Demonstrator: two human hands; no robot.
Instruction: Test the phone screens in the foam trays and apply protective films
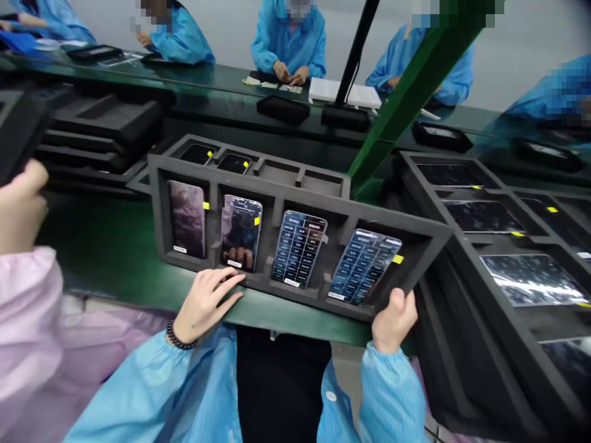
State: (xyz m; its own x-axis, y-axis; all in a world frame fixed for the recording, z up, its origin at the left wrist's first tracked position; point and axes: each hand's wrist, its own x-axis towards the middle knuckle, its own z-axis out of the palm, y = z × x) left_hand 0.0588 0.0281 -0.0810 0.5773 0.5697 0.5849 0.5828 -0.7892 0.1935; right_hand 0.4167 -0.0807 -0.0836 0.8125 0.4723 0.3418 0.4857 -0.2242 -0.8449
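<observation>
A black foam tray [272, 197] stands tilted up in front of me, its compartments facing me. In its near row sit several phones: a dark one [187, 218] at the left, a dark one with a lit line [241, 232] beside it, then a phone [300, 247] and another phone [364, 266] showing grids of buttons. Along the tray's lower edge my left hand [207, 301] rests with fingers stretched and apart, fingertips at the rim. My right hand [394, 320] grips the lower right corner, thumb on the front; its other fingers are partly hidden.
Stacked foam trays [92, 129] lie at the left, and a larger stack with phones [462, 277] stands close on my right. A co-worker's hand [23, 203] with a pink sleeve holds a black object at far left. A green post [401, 92] slants beyond the tray; people sit across the bench.
</observation>
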